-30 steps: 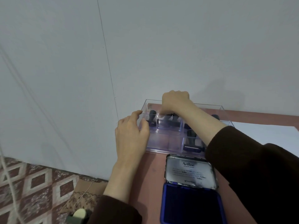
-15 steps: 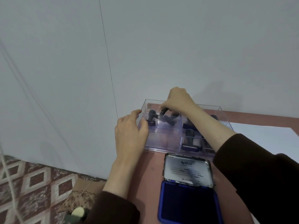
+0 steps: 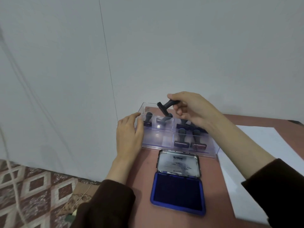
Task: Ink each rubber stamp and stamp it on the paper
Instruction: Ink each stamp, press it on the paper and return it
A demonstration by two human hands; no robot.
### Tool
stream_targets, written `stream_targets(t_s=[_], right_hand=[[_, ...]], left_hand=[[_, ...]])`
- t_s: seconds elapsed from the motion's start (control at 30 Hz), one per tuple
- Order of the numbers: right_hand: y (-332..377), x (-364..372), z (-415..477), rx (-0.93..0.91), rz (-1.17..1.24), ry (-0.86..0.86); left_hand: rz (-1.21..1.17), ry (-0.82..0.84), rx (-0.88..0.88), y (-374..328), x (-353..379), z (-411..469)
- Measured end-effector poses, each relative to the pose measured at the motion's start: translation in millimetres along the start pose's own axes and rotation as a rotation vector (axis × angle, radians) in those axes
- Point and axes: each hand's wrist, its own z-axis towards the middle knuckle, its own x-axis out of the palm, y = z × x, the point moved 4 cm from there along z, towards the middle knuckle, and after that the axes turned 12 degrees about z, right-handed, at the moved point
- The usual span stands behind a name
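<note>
My right hand (image 3: 191, 109) holds a dark rubber stamp (image 3: 165, 106) by its handle, tilted, just above the back of the clear plastic tray (image 3: 158, 141). Several more dark stamps (image 3: 181, 139) stand or lie in the tray's compartments. My left hand (image 3: 129, 136) rests against the tray's left wall, fingers spread on it. In front of the tray lies the open blue ink pad (image 3: 178, 195), its metal lid (image 3: 178, 162) folded back. White paper (image 3: 266, 155) lies to the right, partly under my right forearm.
Everything sits on a reddish-brown table (image 3: 143, 181) pushed against a grey wall. The table's left edge drops to a patterned floor (image 3: 32, 186) with a white cord (image 3: 9, 175).
My right hand has lifted one stamp out of the tray's back compartment and raised it above the tray. My left hand has stayed on the tray's left wall.
</note>
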Motion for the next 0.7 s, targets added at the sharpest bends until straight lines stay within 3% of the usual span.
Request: stream_targets(t_s=[0.13,0.23,0.4,0.53,0.7], right_hand=[[-3.3,-2.2,-41.4,0.053,0.073,0.113],[-12.4,-3.2,-71.1,0.03,0.035,0.148],[-37.6,-5.7,-106.3,-0.181,-0.323,0.077],[-53.0,-4.0,-126.1,-0.339,-0.564,0.096],[-52.6,-1.2,-142.8,-0.498,-0.693,0.176]], left_hand=[[0.083,-0.033,0.07,-8.4,-6.2,-12.6],[0.201,-0.086,0.216,-18.1,-8.6,-24.6],[0.324,-0.045,0.434,-30.2,1.2,-35.0],[0.34,-0.005,0.436,-26.4,4.6,-34.7],[0.316,-0.021,0.425,-25.0,3.6,-34.9]])
